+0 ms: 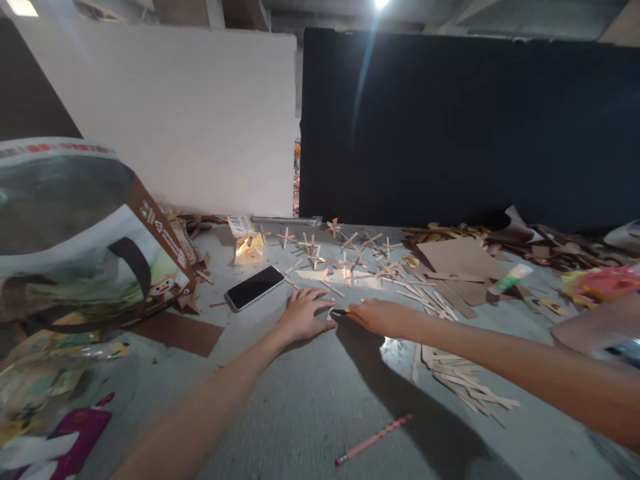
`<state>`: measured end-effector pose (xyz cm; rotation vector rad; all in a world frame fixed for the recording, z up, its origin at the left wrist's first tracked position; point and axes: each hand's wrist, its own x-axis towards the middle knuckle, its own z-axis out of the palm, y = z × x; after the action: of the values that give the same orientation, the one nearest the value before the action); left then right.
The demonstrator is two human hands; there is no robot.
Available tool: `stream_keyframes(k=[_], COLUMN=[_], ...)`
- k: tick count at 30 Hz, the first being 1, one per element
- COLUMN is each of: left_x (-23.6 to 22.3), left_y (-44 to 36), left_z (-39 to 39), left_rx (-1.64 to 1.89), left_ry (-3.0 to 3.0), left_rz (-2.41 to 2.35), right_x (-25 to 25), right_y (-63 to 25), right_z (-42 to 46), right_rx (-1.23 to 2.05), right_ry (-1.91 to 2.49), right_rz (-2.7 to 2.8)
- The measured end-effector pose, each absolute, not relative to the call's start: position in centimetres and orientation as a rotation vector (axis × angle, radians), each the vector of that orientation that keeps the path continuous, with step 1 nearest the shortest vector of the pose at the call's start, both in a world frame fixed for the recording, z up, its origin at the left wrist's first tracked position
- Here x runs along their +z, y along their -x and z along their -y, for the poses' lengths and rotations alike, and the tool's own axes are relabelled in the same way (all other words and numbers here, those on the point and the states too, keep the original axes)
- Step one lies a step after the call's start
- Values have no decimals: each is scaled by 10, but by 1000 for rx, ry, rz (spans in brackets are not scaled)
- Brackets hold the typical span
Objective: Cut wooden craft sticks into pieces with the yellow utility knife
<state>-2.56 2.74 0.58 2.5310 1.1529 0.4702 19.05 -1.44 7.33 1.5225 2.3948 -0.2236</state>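
My right hand point(369, 316) grips a slim pencil-like tool point(342, 311) with a yellow barrel and a dark front end, pointing left. Its exact kind is too small to make out. Opposite it, my left hand point(306, 315) rests on the grey surface, thumb and fingers closing on a small pale strip point(330, 313). The tool's dark end meets or almost touches this strip. Just beyond my hands stand several star-shaped pieces point(315, 252) made of crossed strips. A pale flat sheet point(345, 277) lies among them.
A phone point(255, 288) lies left of my left hand. Loose strips point(465, 380) pile up on the right, near cardboard sheets point(460, 260) and a glue stick point(510, 279). A pink twisted pencil point(374, 440) is in front. A large bag point(90, 233) stands left; panels rise behind.
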Motion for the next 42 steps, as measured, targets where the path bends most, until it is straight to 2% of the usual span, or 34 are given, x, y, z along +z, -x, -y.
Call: stream_keyframes(k=[7,18,37,42], left_x=[7,4,12,10], left_y=[25,27,25,25], left_z=[-28,-26,-23,-25], left_rx=[485,482,391,433], left_ry=[-2520,-2551,-2601,-2556], left_rz=[-1135,-1145,-1175,-1157], right_x=[47,64,56,50], right_y=[-195,-190,-199,-199], right_z=[25,16,12,19], right_rx=[-199,-188,-211,-274], right_ry=[-1649,-1631,-1524,-1685], right_rz=[-2380,-2403,-2495,-2644])
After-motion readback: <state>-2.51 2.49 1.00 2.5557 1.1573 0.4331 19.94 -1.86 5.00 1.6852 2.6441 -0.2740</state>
